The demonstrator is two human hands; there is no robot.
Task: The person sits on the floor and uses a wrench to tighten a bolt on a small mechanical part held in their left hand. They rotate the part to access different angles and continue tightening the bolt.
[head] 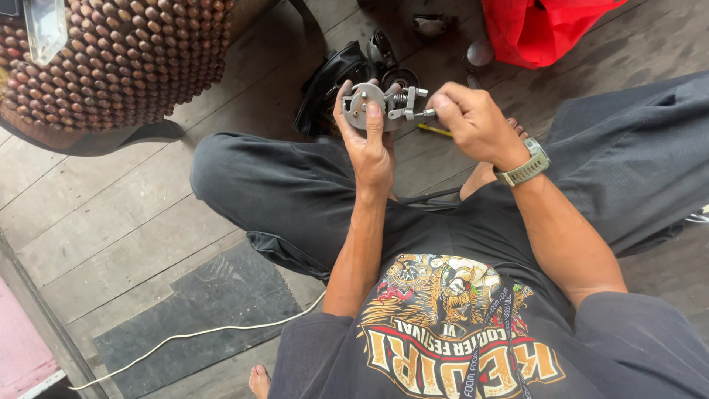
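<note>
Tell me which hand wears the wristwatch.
The right hand: a grey-green watch sits on its wrist as it pinches the metal part's end. The left hand, bare-wristed, holds the part's round disc.

Worn plank floor (111, 222) — dark mat (214, 303), white cord (185, 336), red bag (539, 29).

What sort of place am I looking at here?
Probably an informal home or small repair workshop. The person sits on a worn plank floor, both hands on a round metal mechanical part, with more dark metal parts lying loose on the boards and a wooden-bead seat cover nearby.
</note>
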